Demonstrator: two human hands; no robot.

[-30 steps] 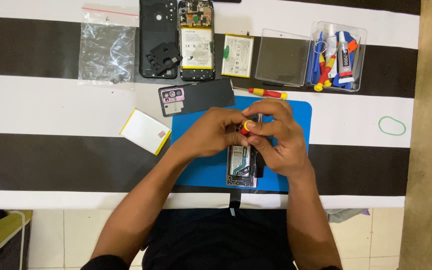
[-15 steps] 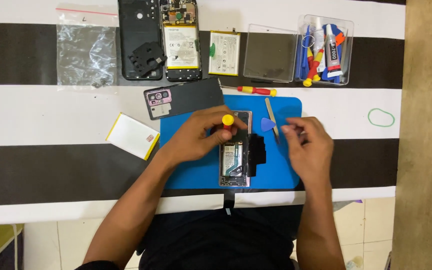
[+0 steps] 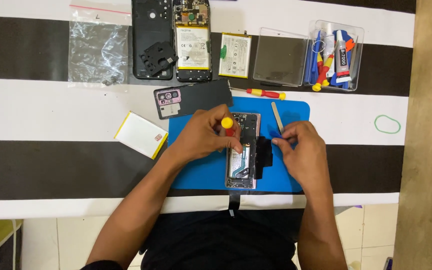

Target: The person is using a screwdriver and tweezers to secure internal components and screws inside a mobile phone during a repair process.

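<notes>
An opened phone (image 3: pixel 241 167) lies on a blue mat (image 3: pixel 196 170), with a black cover piece (image 3: pixel 263 155) resting against its right side. My left hand (image 3: pixel 203 135) grips a red screwdriver with a yellow cap (image 3: pixel 227 123), held upright over the phone's upper part. My right hand (image 3: pixel 301 152) is just right of the phone, its fingertips pinched on a small blue pick (image 3: pixel 276 135) on the mat. A thin metal spudger (image 3: pixel 277 116) lies just above that hand.
Behind the mat lie a dark back cover (image 3: pixel 193 97), a second screwdriver (image 3: pixel 263 93), a white battery (image 3: pixel 141 134), a plastic bag (image 3: pixel 98 50), another dismantled phone (image 3: pixel 192 40), a black frame (image 3: pixel 152 40), a clear lid (image 3: pixel 280 62) and a tool box (image 3: pixel 333 55). A green band (image 3: pixel 387 123) lies at the right.
Both hands were together over the phone. My right hand has moved off to the right and closed its fingertips on the blue pick. The left hand still holds the screwdriver.
</notes>
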